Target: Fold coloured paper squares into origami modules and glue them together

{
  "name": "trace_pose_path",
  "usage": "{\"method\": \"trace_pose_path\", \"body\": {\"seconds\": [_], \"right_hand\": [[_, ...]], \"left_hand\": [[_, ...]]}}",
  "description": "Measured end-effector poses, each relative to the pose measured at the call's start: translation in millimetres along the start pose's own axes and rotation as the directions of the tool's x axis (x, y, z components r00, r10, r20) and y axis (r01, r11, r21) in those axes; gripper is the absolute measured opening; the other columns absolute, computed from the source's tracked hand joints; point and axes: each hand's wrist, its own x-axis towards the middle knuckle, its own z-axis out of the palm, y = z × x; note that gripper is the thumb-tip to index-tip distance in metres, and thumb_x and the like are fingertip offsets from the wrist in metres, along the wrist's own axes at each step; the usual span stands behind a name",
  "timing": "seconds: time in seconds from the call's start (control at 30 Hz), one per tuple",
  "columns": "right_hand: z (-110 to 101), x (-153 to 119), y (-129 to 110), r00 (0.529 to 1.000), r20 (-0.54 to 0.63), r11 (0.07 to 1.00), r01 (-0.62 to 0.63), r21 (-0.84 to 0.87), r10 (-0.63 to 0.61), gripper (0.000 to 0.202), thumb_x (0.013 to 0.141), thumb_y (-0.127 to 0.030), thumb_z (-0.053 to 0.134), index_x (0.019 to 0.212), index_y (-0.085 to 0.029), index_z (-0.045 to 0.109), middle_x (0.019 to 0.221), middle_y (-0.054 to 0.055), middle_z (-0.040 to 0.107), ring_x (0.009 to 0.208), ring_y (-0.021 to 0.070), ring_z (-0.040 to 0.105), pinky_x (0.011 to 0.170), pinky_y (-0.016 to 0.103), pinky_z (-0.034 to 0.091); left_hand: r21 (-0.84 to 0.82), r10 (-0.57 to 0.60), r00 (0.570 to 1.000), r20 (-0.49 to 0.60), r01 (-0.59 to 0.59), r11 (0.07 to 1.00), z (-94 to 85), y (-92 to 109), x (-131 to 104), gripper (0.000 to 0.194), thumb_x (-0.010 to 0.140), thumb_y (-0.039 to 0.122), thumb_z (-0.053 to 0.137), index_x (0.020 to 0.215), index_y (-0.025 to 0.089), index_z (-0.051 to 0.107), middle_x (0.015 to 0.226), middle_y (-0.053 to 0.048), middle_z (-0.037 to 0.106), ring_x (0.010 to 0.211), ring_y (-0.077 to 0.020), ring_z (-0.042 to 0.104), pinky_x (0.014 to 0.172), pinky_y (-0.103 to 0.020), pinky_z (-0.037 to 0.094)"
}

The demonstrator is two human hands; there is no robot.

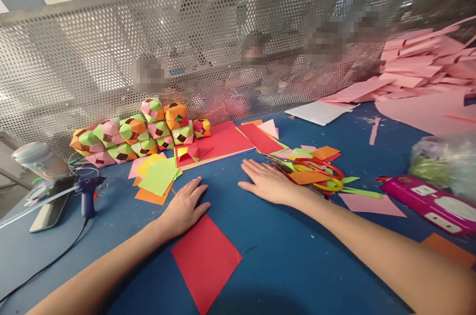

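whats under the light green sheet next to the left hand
Yellow paper, pink paper and orange paper peek out around the light green sheet. It covers the rest, so how many sheets lie beneath it cannot be seen.

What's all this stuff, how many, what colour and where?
folded paper balls: over ten, multicoloured, back left
square sheet: one, red, front centre
sheet stacks: two, red-topped, back centre
paper squares: several, mixed colours, centre left
scraps: many, mixed colours, centre right
scissors: count unclear, red-yellow handles, among scraps
glue gun: one, dark blue, left
phone: one, dark, left
cup: one, pale lid, left
power strip: one, magenta, right
plastic bag: one, clear, right
paper pile: one, pink, back right
white paper: count unclear, back right
table: one, blue, below
mesh panel: one, grey, behind
people: several, blurred, beyond mesh
left hand: one, by square sheet
right hand: one, by scissors
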Motion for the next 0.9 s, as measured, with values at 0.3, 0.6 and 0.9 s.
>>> {"method": "trace_pose_path", "body": {"seconds": [0.3, 0.6, 0.9], "right_hand": [[2, -18, -54, 0.851, 0.021, 0.847, 0.52, 0.112, -0.525, 0.063, 0.091, -0.055, 0.024, 0.142, -0.017, 0.03, 0.148, 0.006, 0.026, 0.138, 0.0186, 0.021, 0.112, 0.037, 0.021], [7, 9, -9, 0.995, -0.09, 0.998, -0.048, -0.047, 0.043, 0.069, 0.093, -0.051, 0.021, 0.133, 0.001, 0.04, 0.141, 0.024, 0.035, 0.133, 0.0319, 0.029, 0.108, 0.051, 0.018], [-9, 8, -11, 0.999, -0.04, 0.99, -0.024, -0.142, 0.019, 0.066, 0.092, -0.052, 0.026, 0.119, -0.001, 0.057, 0.123, 0.023, 0.056, 0.121, 0.0335, 0.046, 0.108, 0.053, 0.014]], "left_hand": [[0.098, 0.028, 0.998, 0.057, -0.034, 0.995, 3.7, 0, -27, 0.043, 0.092, 0.039, 0.037, 0.126, 0.016, 0.05, 0.14, -0.014, 0.042, 0.131, -0.0275, 0.035, 0.106, -0.047, 0.036], [-0.005, 0.004, 0.999, 0.039, -0.004, 1.0, -0.5, 0, -24, 0.041, 0.091, 0.041, 0.038, 0.12, 0.017, 0.056, 0.139, -0.012, 0.045, 0.13, -0.0272, 0.037, 0.106, -0.048, 0.035], [-0.002, 0.01, 1.0, 0.021, -0.01, 1.0, -2.3, 12, -31, 0.041, 0.091, 0.042, 0.037, 0.117, 0.018, 0.058, 0.136, -0.011, 0.047, 0.129, -0.0261, 0.039, 0.105, -0.046, 0.037]]}}
